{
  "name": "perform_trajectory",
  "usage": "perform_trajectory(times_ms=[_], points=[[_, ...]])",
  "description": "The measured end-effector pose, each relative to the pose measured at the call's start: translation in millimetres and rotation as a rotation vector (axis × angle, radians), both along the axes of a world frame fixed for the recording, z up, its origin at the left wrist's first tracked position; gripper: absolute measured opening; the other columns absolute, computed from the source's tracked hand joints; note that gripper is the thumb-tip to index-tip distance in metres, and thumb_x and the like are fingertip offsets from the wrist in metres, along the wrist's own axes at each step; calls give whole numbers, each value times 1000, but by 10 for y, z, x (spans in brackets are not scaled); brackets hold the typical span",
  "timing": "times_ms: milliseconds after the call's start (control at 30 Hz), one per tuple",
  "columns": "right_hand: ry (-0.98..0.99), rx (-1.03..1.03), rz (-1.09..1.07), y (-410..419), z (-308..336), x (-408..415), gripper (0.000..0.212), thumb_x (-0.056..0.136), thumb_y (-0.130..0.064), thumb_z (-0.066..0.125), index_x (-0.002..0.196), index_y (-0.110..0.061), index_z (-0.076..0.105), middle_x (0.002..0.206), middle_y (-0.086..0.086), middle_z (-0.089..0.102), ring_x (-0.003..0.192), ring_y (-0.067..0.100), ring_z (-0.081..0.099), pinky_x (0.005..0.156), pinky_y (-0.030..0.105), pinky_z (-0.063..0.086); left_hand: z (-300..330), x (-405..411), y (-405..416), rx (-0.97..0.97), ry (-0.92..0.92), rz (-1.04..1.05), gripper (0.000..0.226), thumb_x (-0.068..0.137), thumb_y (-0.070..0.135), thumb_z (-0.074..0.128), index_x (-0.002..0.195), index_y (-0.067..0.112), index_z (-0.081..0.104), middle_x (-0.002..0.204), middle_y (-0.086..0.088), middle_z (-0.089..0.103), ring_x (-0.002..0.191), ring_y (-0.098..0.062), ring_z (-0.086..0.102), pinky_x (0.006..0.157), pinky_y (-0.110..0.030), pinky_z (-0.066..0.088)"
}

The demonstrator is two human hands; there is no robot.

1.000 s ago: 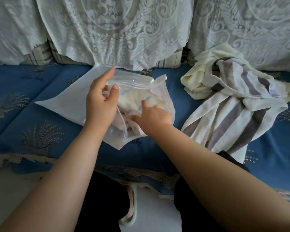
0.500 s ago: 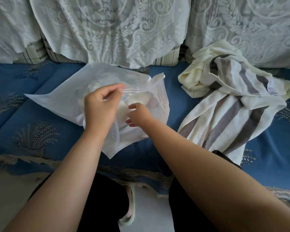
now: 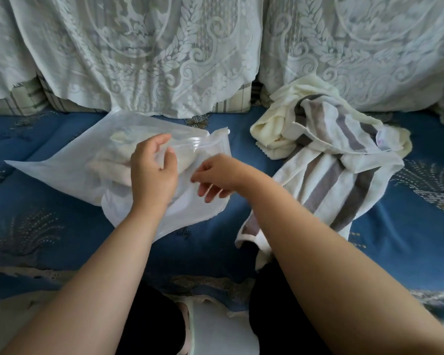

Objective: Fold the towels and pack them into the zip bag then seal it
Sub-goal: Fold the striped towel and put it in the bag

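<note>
Your left hand (image 3: 151, 172) fingers pinch the zip bag (image 3: 69, 170) mouth edge; a cream towel sits inside. Right hand (image 3: 217, 175) fingers loose, released. Striped towel (image 3: 328, 170) lies right; bag print unreadable.

A blue sofa seat cover (image 3: 49, 219) with pale feathery plant motifs spreads across the middle of the view, its front edge trimmed with a worn beige border (image 3: 210, 283). Behind it, white lace covers (image 3: 144, 55) with leaf and scroll patterns hang over the backrest cushions, whose striped beige fabric (image 3: 27, 98) shows beneath the lace hem. A pale floor (image 3: 221, 329) is visible at the bottom, between black-clad legs (image 3: 151, 326).
</note>
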State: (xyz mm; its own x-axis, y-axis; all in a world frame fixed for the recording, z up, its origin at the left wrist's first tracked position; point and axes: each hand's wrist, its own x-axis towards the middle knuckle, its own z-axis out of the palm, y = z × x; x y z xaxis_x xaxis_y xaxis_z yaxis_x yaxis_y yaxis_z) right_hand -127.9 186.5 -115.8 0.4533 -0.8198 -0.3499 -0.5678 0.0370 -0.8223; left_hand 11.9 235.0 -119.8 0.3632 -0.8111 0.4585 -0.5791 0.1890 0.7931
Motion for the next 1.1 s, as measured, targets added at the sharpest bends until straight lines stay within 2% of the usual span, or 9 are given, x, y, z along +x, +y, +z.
perform_trajectory(times_ms=[100, 167, 233, 333, 500, 633, 767, 900, 1100], points=[[346, -31, -144, -113, -55, -620, 35, 98, -32, 45, 99, 0, 60, 83, 15, 69, 58, 22, 61, 59, 28, 53, -24, -194, -64, -148, -532, 45, 30, 83, 19, 57, 113, 15, 64, 119, -4, 62, 114, -25, 51, 101, -35, 35], [513, -58, -241, -184, -212, -971, 52, 98, -42, 41, 128, 0, 47, 111, 18, 64, 77, 28, 63, 75, 37, 53, 1, -410, -52, -249, -654, 21, 25, 81, 17, 58, 104, 14, 68, 120, -8, 62, 117, -30, 51, 103, -43, 36], [553, -36, -238, -170, -352, -1196, 64, 95, -51, 40, 145, -14, 29, 119, 12, 57, 69, 24, 60, 64, 33, 51, -9, -638, -21, -288, -652, -76, 20, 83, 15, 58, 99, 14, 69, 122, -10, 61, 122, -32, 49, 104, -45, 37], [608, -104, -111, -146, -548, -1360, 51, 95, -51, 40, 127, -14, 53, 96, 6, 60, 70, 23, 60, 66, 29, 48, -82, -895, -9, -215, -593, -229, 18, 85, 18, 57, 99, 16, 69, 120, -7, 62, 121, -29, 49, 103, -39, 40], [404, -347, -218, -25, -573, -1406, 27, 94, -28, 54, 105, -12, 72, 105, 5, 68, 97, 17, 60, 83, 27, 46, -166, -1103, -75, 482, -350, -494, 48, 92, 34, 56, 137, 22, 45, 140, 3, 48, 129, -18, 45, 101, -29, 37], [22, -443, -285, 58, -429, -1355, 22, 93, -22, 57, 108, -13, 72, 108, 0, 70, 97, 8, 61, 83, 16, 44, -308, -1239, -175, 874, -485, -554, 84, 89, 46, 56, 151, 19, 7, 153, -7, 33, 133, -25, 43, 104, -38, 40], [246, -540, -374, -199, -509, -1669, 25, 94, -22, 55, 112, -12, 69, 145, 3, 41, 116, 16, 55, 89, 14, 33, -459, -1356, -199, 983, -685, -494, 64, 90, 44, 55, 134, 4, 32, 124, -14, 56, 100, -29, 58, 77, -36, 45], [249, -399, -486, -501, -624, -1944, 34, 91, -25, 58, 121, -10, 63, 160, -6, -6, 127, 15, 48, 99, 28, 41, -493, -1404, -226, 1075, -728, -390, 54, 94, 37, 51, 132, 2, 37, 131, -18, 49, 112, -34, 55, 85, -39, 46], [356, -485, -562, -649, -514, -1996, 39, 90, -17, 51, 125, 0, 52, 142, 12, 35, 117, 31, 52, 94, 33, 40, -438, -1353, -241, 1002, -409, -520, 22, 81, 25, 62, 96, 9, 63, 91, -6, 65, 83, -22, 63, 67, -30, 47]])
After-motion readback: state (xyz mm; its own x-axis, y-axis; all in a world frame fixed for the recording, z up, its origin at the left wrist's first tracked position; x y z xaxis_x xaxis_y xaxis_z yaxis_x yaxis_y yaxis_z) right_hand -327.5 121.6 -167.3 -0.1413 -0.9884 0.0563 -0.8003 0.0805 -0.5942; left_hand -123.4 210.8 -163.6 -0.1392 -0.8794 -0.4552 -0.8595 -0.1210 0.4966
